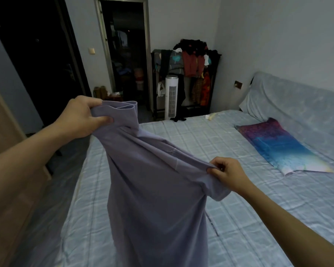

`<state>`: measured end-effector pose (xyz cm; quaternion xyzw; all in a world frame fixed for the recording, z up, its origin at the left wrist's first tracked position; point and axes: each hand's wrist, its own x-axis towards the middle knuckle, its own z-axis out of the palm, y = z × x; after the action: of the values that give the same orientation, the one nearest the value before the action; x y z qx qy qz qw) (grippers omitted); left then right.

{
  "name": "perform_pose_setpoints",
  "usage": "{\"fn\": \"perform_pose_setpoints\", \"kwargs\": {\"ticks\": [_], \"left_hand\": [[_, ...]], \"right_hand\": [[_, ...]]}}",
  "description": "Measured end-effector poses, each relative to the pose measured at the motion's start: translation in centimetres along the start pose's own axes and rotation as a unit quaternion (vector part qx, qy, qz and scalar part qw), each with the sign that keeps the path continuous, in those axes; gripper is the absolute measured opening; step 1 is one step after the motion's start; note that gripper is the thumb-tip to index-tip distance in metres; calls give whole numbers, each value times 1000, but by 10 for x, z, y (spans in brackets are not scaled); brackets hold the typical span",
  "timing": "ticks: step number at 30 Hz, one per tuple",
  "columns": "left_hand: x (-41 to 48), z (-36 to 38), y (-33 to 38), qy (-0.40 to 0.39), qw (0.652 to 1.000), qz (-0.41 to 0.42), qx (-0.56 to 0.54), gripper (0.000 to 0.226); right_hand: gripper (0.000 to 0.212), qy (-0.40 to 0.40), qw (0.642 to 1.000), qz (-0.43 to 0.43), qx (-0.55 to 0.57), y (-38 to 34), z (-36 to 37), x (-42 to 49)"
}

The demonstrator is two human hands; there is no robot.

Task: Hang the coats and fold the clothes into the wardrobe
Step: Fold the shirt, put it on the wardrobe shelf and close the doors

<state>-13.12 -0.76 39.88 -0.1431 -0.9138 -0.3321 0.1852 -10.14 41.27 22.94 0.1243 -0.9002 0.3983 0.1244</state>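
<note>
The shirt (152, 189), pale purple, is held up in the air above the bed (249, 218), over its near left part. It is stretched slantwise between the two hands and its body hangs down out of view at the bottom.

The left hand (81, 116) is the higher one, above the bed's left edge. Its fingers and thumb are curled round a bunched, hemmed opening of the shirt. The right hand (226, 172) is lower, over the middle of the bed, and pinches another edge of the cloth between thumb and fingertips, with a short sleeve drooping below it.

The bed has a light blue checked sheet. A pillow (278, 149) in purple, blue and white lies on its right side, near the covered headboard (297, 105). A small pale thing (210, 116) lies at the bed's far edge; what it is cannot be told.

Just beyond the far edge stands a white tower fan (171, 97), and behind it a dark rack (191, 74) heaped with clothes. Left of the rack is an open doorway (123, 54). Left of the bed stand a dark door (37, 54) and a wooden panel (0, 122).
</note>
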Motion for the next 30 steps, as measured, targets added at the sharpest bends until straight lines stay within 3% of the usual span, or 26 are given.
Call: {"fn": "perform_pose_setpoints", "kwargs": {"ticks": [10, 16, 21, 24, 30], "left_hand": [[135, 71, -55, 61, 997, -6, 51, 8], [169, 50, -48, 135, 989, 61, 2, 11], [116, 47, -49, 97, 989, 102, 50, 4], [62, 64, -57, 52, 991, 115, 49, 14], [-67, 118, -86, -68, 992, 103, 23, 12]], "right_hand": [[10, 139, 988, 39, -48, 63, 22, 167], [17, 250, 965, -46, -65, 45, -16, 230], [19, 223, 969, -60, -87, 44, -28, 197], [21, 190, 974, -59, -107, 52, -14, 148], [13, 53, 991, -22, -123, 85, 40, 12]]}}
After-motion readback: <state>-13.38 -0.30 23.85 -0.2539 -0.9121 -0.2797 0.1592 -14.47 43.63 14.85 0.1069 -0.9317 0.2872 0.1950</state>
